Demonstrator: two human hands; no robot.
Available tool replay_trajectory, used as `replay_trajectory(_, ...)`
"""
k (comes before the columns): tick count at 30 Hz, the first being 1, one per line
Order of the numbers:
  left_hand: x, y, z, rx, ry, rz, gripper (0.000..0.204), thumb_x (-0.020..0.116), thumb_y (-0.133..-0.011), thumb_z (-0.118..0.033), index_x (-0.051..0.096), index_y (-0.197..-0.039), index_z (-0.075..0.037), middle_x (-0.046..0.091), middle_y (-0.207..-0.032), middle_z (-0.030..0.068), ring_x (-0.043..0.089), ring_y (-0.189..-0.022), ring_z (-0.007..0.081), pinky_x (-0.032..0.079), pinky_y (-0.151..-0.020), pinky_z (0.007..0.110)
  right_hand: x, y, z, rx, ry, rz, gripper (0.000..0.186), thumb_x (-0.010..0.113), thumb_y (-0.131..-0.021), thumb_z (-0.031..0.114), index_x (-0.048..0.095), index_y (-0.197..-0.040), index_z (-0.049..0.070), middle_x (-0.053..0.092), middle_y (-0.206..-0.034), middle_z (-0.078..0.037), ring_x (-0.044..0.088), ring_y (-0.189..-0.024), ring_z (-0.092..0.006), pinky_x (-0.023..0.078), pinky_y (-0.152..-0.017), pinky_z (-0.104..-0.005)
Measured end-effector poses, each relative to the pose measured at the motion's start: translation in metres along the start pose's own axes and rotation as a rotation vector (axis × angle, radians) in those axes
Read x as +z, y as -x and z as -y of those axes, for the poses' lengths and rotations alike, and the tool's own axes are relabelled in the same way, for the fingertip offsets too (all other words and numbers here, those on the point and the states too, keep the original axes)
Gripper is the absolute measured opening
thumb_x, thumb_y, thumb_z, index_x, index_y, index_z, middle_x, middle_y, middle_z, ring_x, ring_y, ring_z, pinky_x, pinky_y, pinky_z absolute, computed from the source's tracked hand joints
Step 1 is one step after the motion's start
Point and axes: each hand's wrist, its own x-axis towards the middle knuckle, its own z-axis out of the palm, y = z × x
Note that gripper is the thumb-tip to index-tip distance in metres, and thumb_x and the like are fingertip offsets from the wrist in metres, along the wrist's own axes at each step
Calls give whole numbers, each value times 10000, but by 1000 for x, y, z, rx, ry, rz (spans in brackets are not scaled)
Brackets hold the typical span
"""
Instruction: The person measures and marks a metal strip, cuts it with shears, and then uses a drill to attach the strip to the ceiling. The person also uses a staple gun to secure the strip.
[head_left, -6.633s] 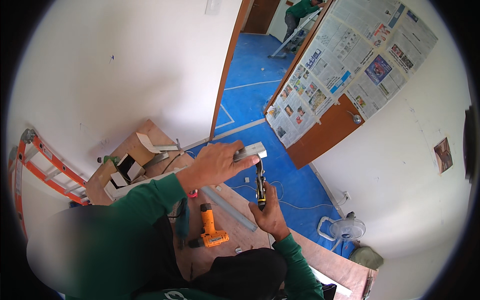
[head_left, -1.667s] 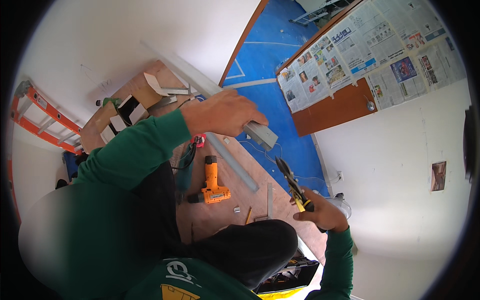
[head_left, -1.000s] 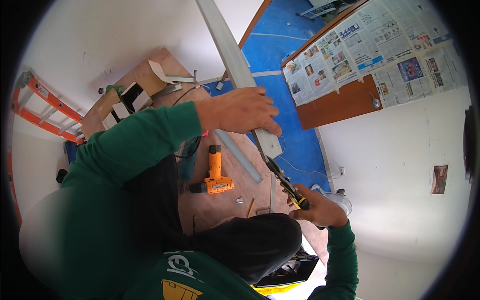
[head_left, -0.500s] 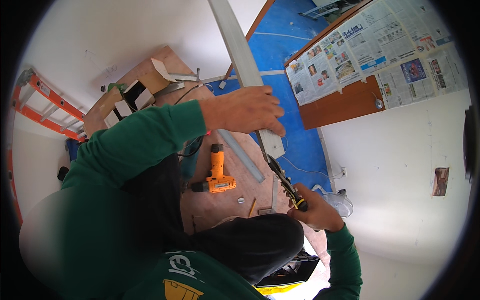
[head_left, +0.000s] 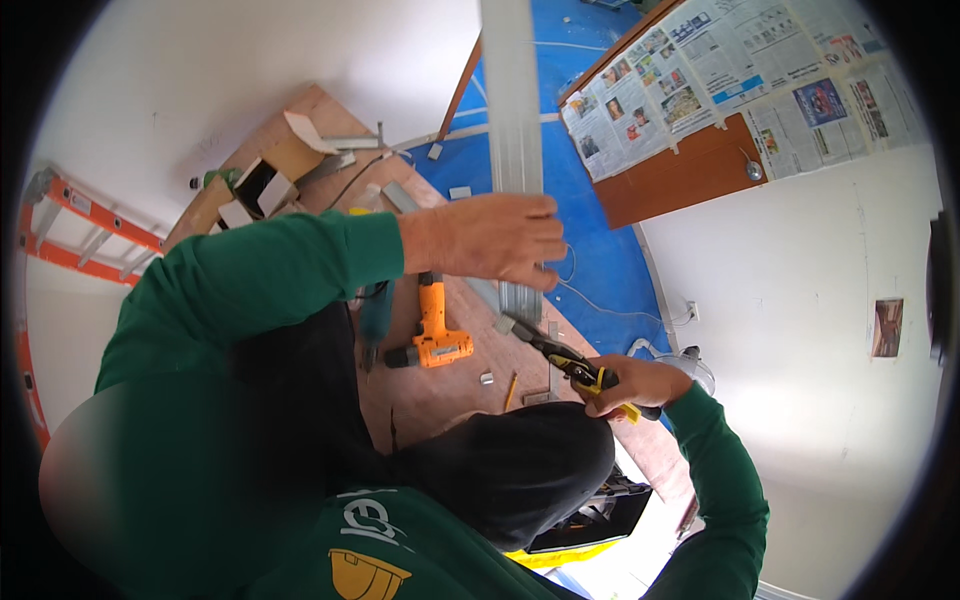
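My left hand (head_left: 500,240) grips a long pale metal channel (head_left: 512,120), its fingers wrapped over it near the lower end; the channel runs up out of the top of the view, slightly blurred. In my right hand (head_left: 630,385) is a pair of metal snips (head_left: 550,348) with yellow and black handles, their jaws at the channel's lower end; whether they bite into it I cannot tell. Below the channel an orange cordless drill (head_left: 435,330) lies on a plywood board (head_left: 390,410), beside a teal power tool (head_left: 376,325) and a pencil (head_left: 511,390).
Cardboard boxes (head_left: 262,190) sit at the back left near an orange ladder (head_left: 105,250). Beyond the board are blue floor covering (head_left: 615,280), a cord and a fan (head_left: 697,365). A newspaper-covered door (head_left: 680,90) stands right of the doorway. An open black toolbox (head_left: 590,525) is beside my knee.
The channel has swung from a diagonal to nearly straight up the picture. My left hand turned with it; my right hand brought the snips from below to the channel's end, tilting them flatter.
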Motion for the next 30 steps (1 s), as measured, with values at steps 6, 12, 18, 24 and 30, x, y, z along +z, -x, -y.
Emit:
replay_trajectory(6, 14, 4, 13, 3, 55, 60, 296, 763, -935, -119, 748, -1206, -235, 669, -1074, -13, 680, -1087, 223, 511, -1159, 456, -14, -23, 1, -99, -288, 275, 290, 862, -947, 226, 648, -1046, 57, 610, -813, -13, 604, -656, -110, 466, -595, -271)
replay_trajectory(12, 6, 21, 17, -456, 250, 743, 263, 773, -913, -90, 814, -1125, -240, 729, -1080, -13, 715, -1092, 233, 488, -1179, 503, 35, -33, 1, -240, 1031, -897, 437, 774, -916, 159, 564, -1290, 73, 728, -1066, -229, 731, -970, -508, 569, -769, -562)
replay_trajectory(18, -8, 2, 15, -347, -64, 112, 194, 727, -947, -117, 795, -1086, -235, 656, -1036, -6, 671, -999, 206, 500, -1061, 427, -18, -22, -12, -246, -253, 203, 398, 817, -915, 169, 607, -1232, 49, 659, -908, -89, 678, -668, -240, 535, -604, -374)
replay_trajectory(24, -11, -5, 38, -229, -169, -5, 141, 732, -950, -135, 764, -1049, -230, 635, -989, -6, 668, -996, 197, 494, -946, 381, -1, -20, 4, -320, -78, -10, 406, 798, -912, 180, 605, -1237, 31, 674, -937, -112, 699, -745, -262, 562, -665, -396)
replay_trajectory(30, -20, 19, 26, -535, 247, 588, 218, 752, -898, -58, 749, -1083, -173, 720, -1072, 44, 731, -1101, 246, 499, -938, 442, 21, -24, -1, -442, 1310, -1203, 412, 774, -891, 108, 594, -1260, 66, 724, -1106, -219, 734, -1041, -432, 540, -830, -551)
